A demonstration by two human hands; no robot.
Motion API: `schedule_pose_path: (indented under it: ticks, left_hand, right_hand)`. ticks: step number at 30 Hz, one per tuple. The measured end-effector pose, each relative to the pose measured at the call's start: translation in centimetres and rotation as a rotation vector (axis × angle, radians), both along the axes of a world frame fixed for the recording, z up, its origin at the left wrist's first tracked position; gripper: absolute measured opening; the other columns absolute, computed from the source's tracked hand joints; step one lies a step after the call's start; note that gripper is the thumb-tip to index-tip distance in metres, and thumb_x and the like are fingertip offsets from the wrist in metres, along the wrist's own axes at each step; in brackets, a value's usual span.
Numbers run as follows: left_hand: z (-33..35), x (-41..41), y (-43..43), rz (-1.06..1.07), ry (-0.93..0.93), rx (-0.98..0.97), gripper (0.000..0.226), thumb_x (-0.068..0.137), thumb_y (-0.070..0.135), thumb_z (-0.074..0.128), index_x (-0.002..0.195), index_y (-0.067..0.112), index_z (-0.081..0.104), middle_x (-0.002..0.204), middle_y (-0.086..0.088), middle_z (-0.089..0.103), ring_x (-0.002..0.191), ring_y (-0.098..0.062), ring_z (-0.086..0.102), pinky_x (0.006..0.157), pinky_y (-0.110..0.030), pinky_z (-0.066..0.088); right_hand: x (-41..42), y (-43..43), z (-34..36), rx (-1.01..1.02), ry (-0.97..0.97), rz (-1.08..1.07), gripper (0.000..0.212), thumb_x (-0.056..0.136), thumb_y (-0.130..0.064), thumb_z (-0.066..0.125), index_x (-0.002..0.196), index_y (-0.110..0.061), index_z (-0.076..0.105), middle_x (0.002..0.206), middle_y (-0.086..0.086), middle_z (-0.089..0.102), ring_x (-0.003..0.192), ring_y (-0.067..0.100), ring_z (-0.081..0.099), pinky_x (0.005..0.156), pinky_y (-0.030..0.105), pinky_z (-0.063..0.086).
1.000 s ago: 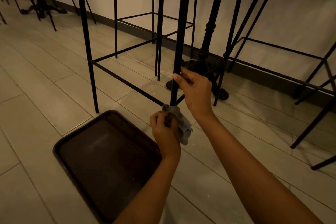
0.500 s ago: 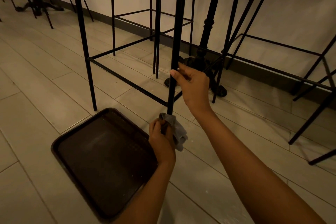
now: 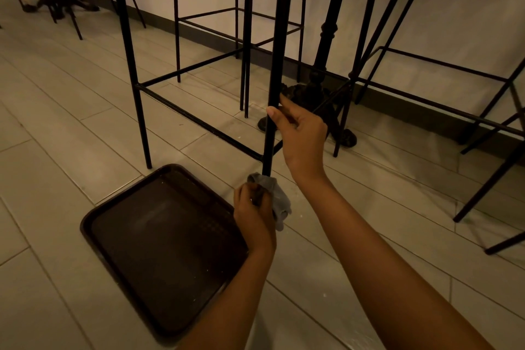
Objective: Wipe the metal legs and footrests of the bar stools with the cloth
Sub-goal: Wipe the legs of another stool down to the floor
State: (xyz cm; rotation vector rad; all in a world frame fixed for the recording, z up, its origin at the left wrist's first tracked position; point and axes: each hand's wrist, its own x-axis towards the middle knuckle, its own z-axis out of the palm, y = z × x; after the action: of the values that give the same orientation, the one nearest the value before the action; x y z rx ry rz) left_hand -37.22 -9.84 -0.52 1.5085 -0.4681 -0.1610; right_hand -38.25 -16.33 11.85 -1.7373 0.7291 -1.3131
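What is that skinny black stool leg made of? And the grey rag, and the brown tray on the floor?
The stool leg looks like thin metal rod, painted matte black: straight, slim and joined to the footrest bars. The grey rag seems soft woven cloth, since it bunches and droops from the left hand. The brown tray is probably plastic: moulded raised rim, rounded corners, a fine grid texture.

Tray [image 3: 159,253] is lying on floor [image 3: 56,179] just left of front stool leg [image 3: 272,94], blocking that side. Footrest bars [image 3: 199,119] are closing in behind. Floor right of leg is lying bare.
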Motion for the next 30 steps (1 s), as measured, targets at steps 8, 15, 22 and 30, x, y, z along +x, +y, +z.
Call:
schedule_pose_path:
  ticks: [8, 15, 22, 30]
  left_hand:
    - [0.8, -0.4, -0.5, 0.023, -0.007, -0.031, 0.009, 0.086, 0.003, 0.06, 0.094, 0.004, 0.059, 0.102, -0.003, 0.054, 0.087, -0.007, 0.053, 0.076, -0.002, 0.042]
    - [-1.6, -0.3, 0.6, 0.002, 0.233, 0.084, 0.011, 0.086, 0.002, 0.06, 0.094, 0.009, 0.058, 0.098, -0.008, 0.058, 0.082, -0.009, 0.055, 0.072, -0.017, 0.046]
    - [-1.9, 0.5, 0.7, -0.036, 0.217, 0.184, 0.008, 0.085, 0.008, 0.063, 0.093, 0.009, 0.062, 0.095, -0.008, 0.065, 0.09, -0.021, 0.063, 0.074, -0.022, 0.046]
    - [-1.4, 0.2, 0.6, -0.061, -0.091, 0.105, 0.029, 0.089, 0.003, 0.056, 0.118, 0.004, 0.053, 0.11, 0.002, 0.048, 0.097, -0.006, 0.05, 0.08, 0.001, 0.038]
  right_hand:
    - [-0.1, 0.2, -0.1, 0.003, -0.008, 0.004, 0.035, 0.085, -0.008, 0.063, 0.118, 0.001, 0.057, 0.096, -0.009, 0.057, 0.08, -0.025, 0.051, 0.069, -0.004, 0.04]
    - [0.0, 0.1, -0.1, -0.019, -0.009, -0.011, 0.035, 0.085, -0.008, 0.063, 0.119, 0.0, 0.057, 0.099, -0.007, 0.059, 0.083, -0.022, 0.052, 0.07, -0.003, 0.041]
    - [-0.8, 0.7, -2.3, -0.005, 0.089, 0.012, 0.04, 0.083, -0.014, 0.066, 0.121, -0.008, 0.058, 0.101, 0.003, 0.066, 0.085, 0.001, 0.058, 0.073, 0.005, 0.047]
    - [-1.0, 0.8, -4.9, 0.018, 0.201, -0.035, 0.028, 0.081, -0.018, 0.069, 0.107, -0.008, 0.067, 0.095, 0.009, 0.07, 0.081, 0.007, 0.06, 0.07, 0.007, 0.047]
